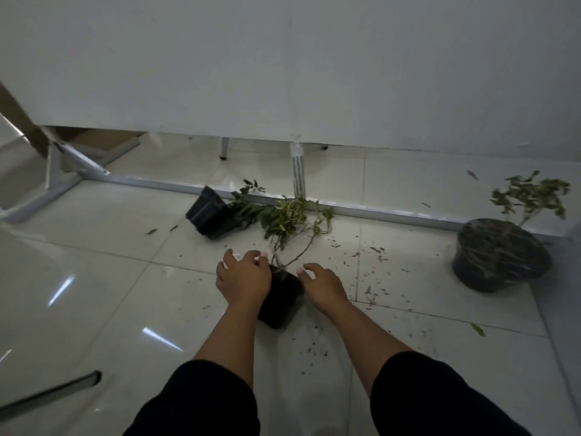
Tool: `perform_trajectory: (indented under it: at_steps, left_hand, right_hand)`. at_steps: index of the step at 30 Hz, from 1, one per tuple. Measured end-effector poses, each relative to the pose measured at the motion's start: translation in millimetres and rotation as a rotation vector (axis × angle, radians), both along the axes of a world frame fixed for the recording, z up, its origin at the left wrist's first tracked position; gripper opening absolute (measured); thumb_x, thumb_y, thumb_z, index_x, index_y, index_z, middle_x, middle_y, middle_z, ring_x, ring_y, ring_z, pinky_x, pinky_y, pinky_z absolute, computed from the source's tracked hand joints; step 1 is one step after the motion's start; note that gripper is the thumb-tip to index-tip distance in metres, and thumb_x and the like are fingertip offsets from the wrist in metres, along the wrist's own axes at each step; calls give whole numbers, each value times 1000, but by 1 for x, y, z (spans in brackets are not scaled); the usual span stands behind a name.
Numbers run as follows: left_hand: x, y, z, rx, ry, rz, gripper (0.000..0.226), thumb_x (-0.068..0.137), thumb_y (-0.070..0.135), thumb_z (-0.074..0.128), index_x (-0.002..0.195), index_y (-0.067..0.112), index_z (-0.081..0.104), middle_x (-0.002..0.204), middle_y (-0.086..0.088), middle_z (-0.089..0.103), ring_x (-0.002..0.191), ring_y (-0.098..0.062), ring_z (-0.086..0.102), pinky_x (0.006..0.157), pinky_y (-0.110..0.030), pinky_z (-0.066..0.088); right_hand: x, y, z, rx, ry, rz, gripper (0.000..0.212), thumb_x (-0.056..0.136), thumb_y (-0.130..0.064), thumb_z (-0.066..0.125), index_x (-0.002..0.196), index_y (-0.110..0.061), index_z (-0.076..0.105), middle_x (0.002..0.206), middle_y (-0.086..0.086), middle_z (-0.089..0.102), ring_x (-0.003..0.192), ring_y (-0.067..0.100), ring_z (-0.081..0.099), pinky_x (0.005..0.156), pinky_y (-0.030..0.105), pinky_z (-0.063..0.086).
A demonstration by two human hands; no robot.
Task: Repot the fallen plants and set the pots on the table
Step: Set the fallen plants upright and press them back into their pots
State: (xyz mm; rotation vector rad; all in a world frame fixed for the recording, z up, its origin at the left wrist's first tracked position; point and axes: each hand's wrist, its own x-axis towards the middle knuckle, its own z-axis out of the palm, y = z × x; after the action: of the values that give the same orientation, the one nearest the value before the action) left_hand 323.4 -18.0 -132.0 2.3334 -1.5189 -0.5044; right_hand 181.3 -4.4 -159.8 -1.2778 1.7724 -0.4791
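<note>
A small black pot (280, 305) stands tilted on the floor tiles, and a thin-stemmed plant (287, 221) leans out of it toward the table. My left hand (243, 278) lies against the pot's left rim and my right hand (323, 286) against its right rim, so the pot is held between them. A second black pot (210, 215) lies on its side further back, with a green plant (248, 206) spilling from its mouth. At the right, a third plant (531, 196) sits in a plastic-wrapped soil ball (500, 256). The white table (283, 73) fills the top.
The table's metal floor rail (377, 212) and a leg (298, 174) run just behind the plants. Loose leaves and soil crumbs (374, 278) litter the tiles to the right. A dark bar (50, 391) lies at the lower left. A cardboard box (94, 140) sits under the table.
</note>
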Motion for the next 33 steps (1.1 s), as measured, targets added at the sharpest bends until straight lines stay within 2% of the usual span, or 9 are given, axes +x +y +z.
perform_trajectory:
  at_steps: [2,5,8,11,14,20,22,27,33]
  left_hand:
    - [13,-7,-4,126,109,37,50,95,56,28,132,31,49,150,-15,29,134,-39,32,110,-52,29]
    - [21,-10,-10,102,289,43,49,94,59,28,116,21,49,124,-16,56,108,-35,53,92,-41,44]
    - [23,-13,-4,120,197,28,34,90,46,47,105,16,49,107,-10,62,93,-29,56,75,-34,43]
    - [25,-18,8,229,81,-35,37,74,34,60,105,14,54,102,-7,60,88,-25,56,68,-30,43]
    - [23,-25,16,348,103,-115,40,72,30,67,105,10,60,100,-10,65,89,-27,64,72,-34,54]
    - [19,-30,18,396,368,-165,21,81,-1,63,100,9,64,111,-16,64,100,-33,66,84,-45,58]
    - [11,-27,15,362,480,-160,27,79,-4,66,97,16,63,115,-13,55,104,-35,60,85,-46,58]
    - [-37,-5,-3,352,589,-254,55,75,-10,65,119,21,54,117,-10,48,106,-33,54,84,-44,58]
    - [-96,4,-22,282,624,-445,77,73,-3,71,139,25,42,131,-18,49,113,-35,55,94,-46,53]
  right_hand:
    - [9,-2,-2,57,-115,5,55,96,-56,32,140,-24,44,148,10,44,134,31,41,110,39,33]
    - [17,-7,-3,167,-179,-19,62,98,-56,22,142,-17,42,149,12,41,137,31,39,113,41,31]
    - [17,-11,-7,287,-241,-117,61,97,-53,27,135,-9,50,140,18,49,125,34,49,109,46,39]
    - [13,-13,-12,338,-354,-221,44,93,-45,46,109,-8,63,114,15,60,104,33,59,93,46,52]
    - [7,-7,-10,413,-462,-246,23,93,-31,54,88,-10,63,89,11,59,83,28,62,74,38,57]
    - [-11,0,-8,366,-407,-255,24,88,-25,61,105,-8,63,98,11,65,78,21,60,60,27,47]
    - [-26,-1,-5,257,-380,-285,18,86,-18,64,103,-12,60,104,11,62,86,22,59,64,28,47]
    - [-74,-2,-1,23,-252,-392,38,78,-4,65,109,-23,56,105,11,62,84,24,62,71,37,57]
    - [-128,11,-7,-14,-51,-416,41,73,-16,62,102,-43,56,109,16,57,91,34,60,79,44,58]
